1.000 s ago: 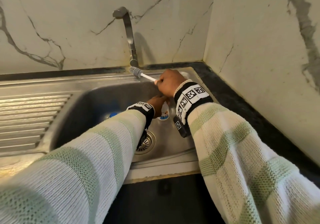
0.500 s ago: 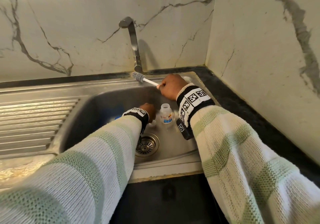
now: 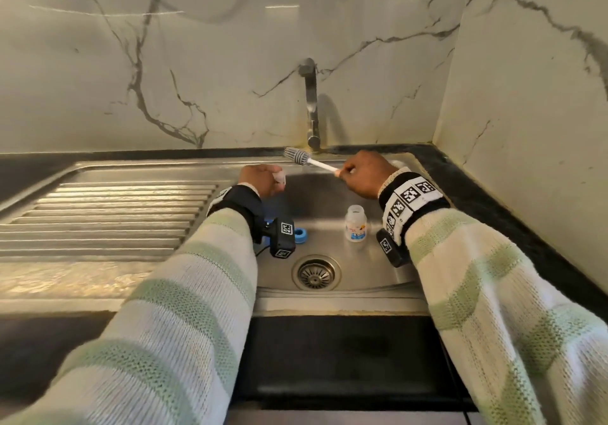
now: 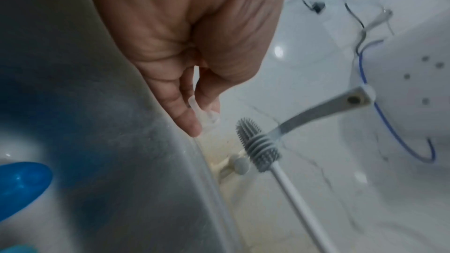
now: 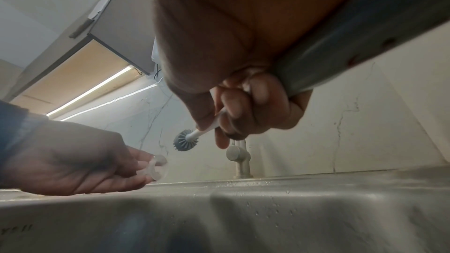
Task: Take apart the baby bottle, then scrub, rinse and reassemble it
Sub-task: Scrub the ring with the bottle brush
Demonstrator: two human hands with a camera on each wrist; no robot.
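The small clear plastic bottle body stood open and upright on the steel sink floor (blue ring lying apart), so dismantling looked done and scrubbing barely begun: left hand pinched the clear teat, right hand gripped the grey-headed white brush.

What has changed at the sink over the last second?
The left hand has come up from beside the bottle on the sink floor, now holding the clear teat near the back rim. The right hand still grips the brush. The bottle stands upright, and the blue ring lies beside it.
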